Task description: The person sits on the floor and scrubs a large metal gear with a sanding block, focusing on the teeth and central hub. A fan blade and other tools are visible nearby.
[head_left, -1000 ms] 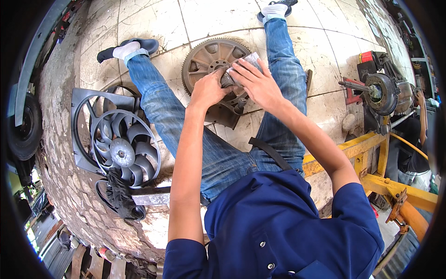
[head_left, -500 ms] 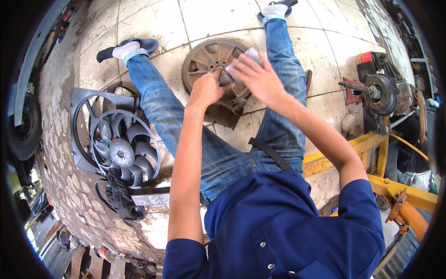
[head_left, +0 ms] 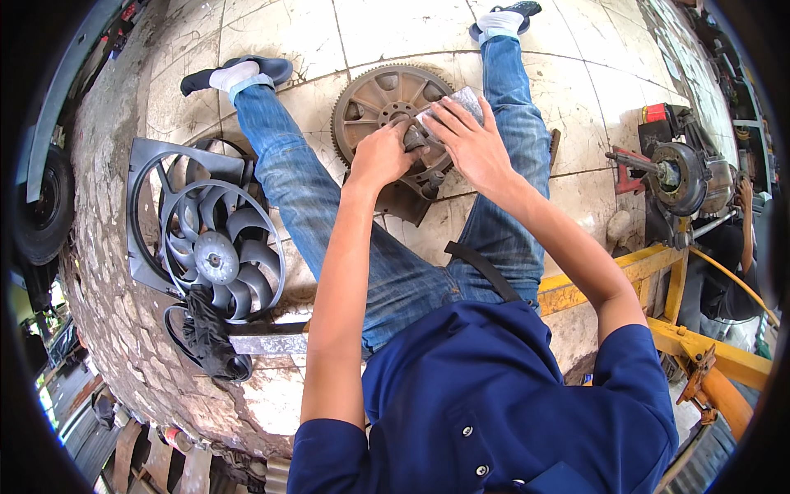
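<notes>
R hand [head_left: 473, 150], blurred a moment ago, now sharp: fingers flat on grey piece [head_left: 469, 100], can't tell if gripping. L hand's [head_left: 382, 156] fingers hold dark part [head_left: 414, 136] over toothed wheel [head_left: 380, 100] on floor [head_left: 280, 33]; work stays there.

The toothed wheel [head_left: 385, 100] looks matt, rough metal; the fan [head_left: 217, 257], smooth, glossy plastic; the jeans [head_left: 290, 169], matt denim.

A grey fan [head_left: 216, 258] lies left, beside a black bundle [head_left: 210, 333]. A yellow metal frame [head_left: 720, 356] stands near right.
</notes>
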Demonstrator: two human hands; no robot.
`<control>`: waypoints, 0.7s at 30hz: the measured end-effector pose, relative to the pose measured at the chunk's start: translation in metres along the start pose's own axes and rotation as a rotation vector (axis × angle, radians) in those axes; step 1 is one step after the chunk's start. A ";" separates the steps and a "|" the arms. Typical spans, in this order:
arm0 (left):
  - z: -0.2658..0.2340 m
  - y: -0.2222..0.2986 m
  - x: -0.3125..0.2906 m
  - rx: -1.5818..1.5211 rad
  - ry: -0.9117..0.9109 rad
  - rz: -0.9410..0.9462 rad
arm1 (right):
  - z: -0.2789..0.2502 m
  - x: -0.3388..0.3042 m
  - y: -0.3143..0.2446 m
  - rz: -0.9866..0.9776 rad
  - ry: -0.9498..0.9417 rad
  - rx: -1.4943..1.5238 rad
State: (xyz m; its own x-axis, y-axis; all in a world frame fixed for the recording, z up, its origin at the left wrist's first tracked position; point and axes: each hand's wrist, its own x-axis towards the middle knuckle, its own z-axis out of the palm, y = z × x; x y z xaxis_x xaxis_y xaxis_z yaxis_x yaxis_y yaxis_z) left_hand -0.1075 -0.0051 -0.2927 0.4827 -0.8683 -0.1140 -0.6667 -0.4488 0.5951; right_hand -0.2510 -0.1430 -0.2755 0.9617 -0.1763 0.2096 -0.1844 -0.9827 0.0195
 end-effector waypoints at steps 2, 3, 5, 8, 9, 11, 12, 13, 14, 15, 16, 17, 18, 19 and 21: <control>0.000 0.000 0.000 -0.011 -0.006 -0.003 | -0.003 0.003 0.006 -0.025 0.008 0.003; -0.001 0.001 0.002 -0.017 -0.032 -0.023 | -0.003 0.005 0.006 0.055 -0.018 0.000; -0.003 0.000 0.004 -0.004 -0.048 -0.037 | -0.005 0.008 -0.001 0.028 -0.038 -0.068; -0.002 0.000 0.003 0.005 -0.022 -0.021 | -0.004 0.009 -0.010 -0.019 -0.070 -0.057; -0.003 -0.001 0.002 -0.010 -0.017 -0.021 | -0.004 0.010 -0.005 -0.004 -0.075 -0.053; -0.003 0.001 0.002 -0.023 -0.022 -0.034 | -0.011 0.016 0.004 0.087 -0.090 -0.009; -0.002 0.002 0.002 -0.018 -0.034 -0.045 | -0.010 0.015 0.003 0.061 -0.097 -0.040; -0.002 0.003 0.002 -0.010 -0.046 -0.053 | -0.010 0.012 0.000 0.038 -0.101 -0.070; -0.002 0.004 0.001 -0.003 -0.043 -0.052 | -0.009 0.009 -0.003 0.016 -0.105 -0.100; -0.002 0.005 0.000 0.004 -0.041 -0.051 | -0.008 0.008 -0.008 -0.011 -0.106 -0.031; -0.001 0.005 -0.001 0.011 -0.037 -0.053 | -0.007 0.009 -0.005 -0.025 -0.115 -0.029; -0.001 0.004 -0.001 0.000 -0.027 -0.035 | -0.006 0.012 -0.001 -0.038 -0.124 -0.027; -0.001 0.002 0.000 -0.008 -0.044 -0.040 | -0.005 0.014 0.003 -0.051 -0.133 -0.025; -0.003 0.002 0.002 -0.017 -0.060 -0.046 | -0.009 0.017 0.008 0.012 -0.117 0.024; -0.005 0.003 0.003 -0.016 -0.061 -0.049 | -0.006 0.016 0.001 -0.022 -0.114 -0.034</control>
State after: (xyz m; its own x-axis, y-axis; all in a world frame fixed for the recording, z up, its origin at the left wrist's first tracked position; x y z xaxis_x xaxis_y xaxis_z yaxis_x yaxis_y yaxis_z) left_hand -0.1051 -0.0082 -0.2871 0.4786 -0.8569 -0.1915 -0.6335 -0.4880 0.6005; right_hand -0.2374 -0.1463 -0.2665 0.9821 -0.1617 0.0961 -0.1676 -0.9842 0.0565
